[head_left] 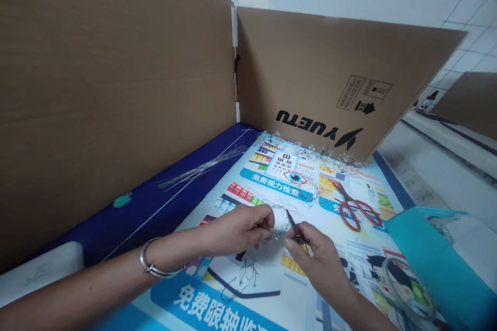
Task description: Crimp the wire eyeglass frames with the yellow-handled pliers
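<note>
My left hand point(256, 225) is closed, with thumb and fingertips pinched on a fine wire piece point(280, 223) that appears to carry small clear beads. Facing it, my right hand point(316, 251) grips a slim dark pointed tool point(294, 225), which looks like tweezers, its tip angled up beside the wire piece. Below both hands, a few loose thin wires point(248, 274) lie on the printed sheet point(295, 297). Scissors point(351, 200) with red handles rest open to the right of my right hand.
Tall cardboard panels point(303, 67) stand at the left and back. Along the back panel's foot lies a row of tangled wire pieces point(318, 152). A bundle of straight wires point(202, 169) lies on the dark blue cloth. At right are a teal box point(438, 269) and a clear coil point(386, 271).
</note>
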Tool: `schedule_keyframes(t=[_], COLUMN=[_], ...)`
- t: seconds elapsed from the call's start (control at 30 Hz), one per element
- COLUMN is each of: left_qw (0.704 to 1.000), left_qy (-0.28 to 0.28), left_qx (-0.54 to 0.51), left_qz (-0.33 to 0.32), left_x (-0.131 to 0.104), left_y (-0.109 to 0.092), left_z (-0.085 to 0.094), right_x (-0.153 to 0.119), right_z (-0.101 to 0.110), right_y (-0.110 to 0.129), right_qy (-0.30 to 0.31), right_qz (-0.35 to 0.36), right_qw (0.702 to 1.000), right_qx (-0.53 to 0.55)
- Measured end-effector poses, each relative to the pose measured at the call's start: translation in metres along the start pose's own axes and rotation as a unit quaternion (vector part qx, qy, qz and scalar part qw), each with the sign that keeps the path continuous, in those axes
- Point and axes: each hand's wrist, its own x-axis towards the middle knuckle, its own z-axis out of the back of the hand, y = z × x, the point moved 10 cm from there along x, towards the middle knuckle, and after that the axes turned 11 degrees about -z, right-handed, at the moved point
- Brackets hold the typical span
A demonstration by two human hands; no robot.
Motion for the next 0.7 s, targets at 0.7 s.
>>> schedule_keyframes(t=[0.7], left_qw=[0.992], left_qy=[-0.048], left_qx=[-0.109], left_qz=[0.030], left_x=[0.055], left_y=[0.021], left_z=[-0.010], right_x=[0.003], right_z=[0.033], right_y=[-0.010], right_qy=[-0.158], right_qz=[0.032], right_qw=[0.984], right_qx=[-0.074])
